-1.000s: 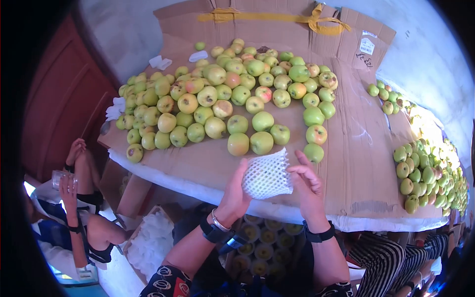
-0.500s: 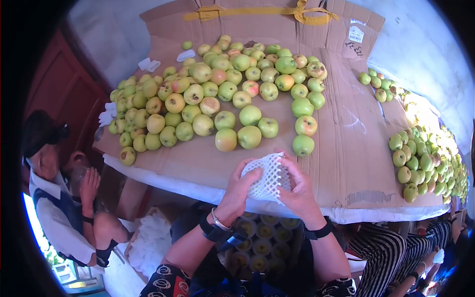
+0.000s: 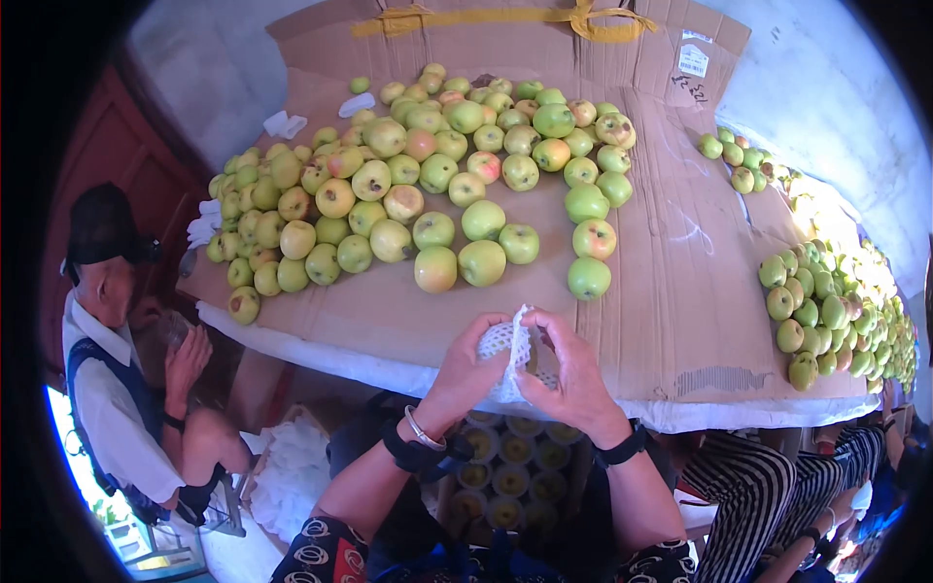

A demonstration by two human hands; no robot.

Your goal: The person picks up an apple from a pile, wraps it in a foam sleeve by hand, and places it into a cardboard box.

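Note:
A white foam fruit net [image 3: 498,342] is between my two hands, just over the front edge of the table. Its left part bulges round, and its mesh edge stands up as a narrow ridge in the middle. My left hand [image 3: 465,367] is closed on the left side of the net. On the other side, my right hand [image 3: 571,377] pinches the edge with thumb and fingers. I cannot tell whether an apple is inside. Beyond my hands, a green apple [image 3: 589,278] ends a short row, and a large heap of green apples [image 3: 389,185] spreads behind.
Cardboard [image 3: 671,321] covers the table. Another apple pile [image 3: 826,311] lies at the right. Below the edge, a box holds apples in clear cups [image 3: 510,481]. White foam nets [image 3: 292,476] fill a carton at lower left. A person [image 3: 126,379] sits left; striped trousers [image 3: 748,496] show right.
My hands have drawn closer together and turned the net, so its edge now stands upright between them. The person at the left has shifted, with the head higher.

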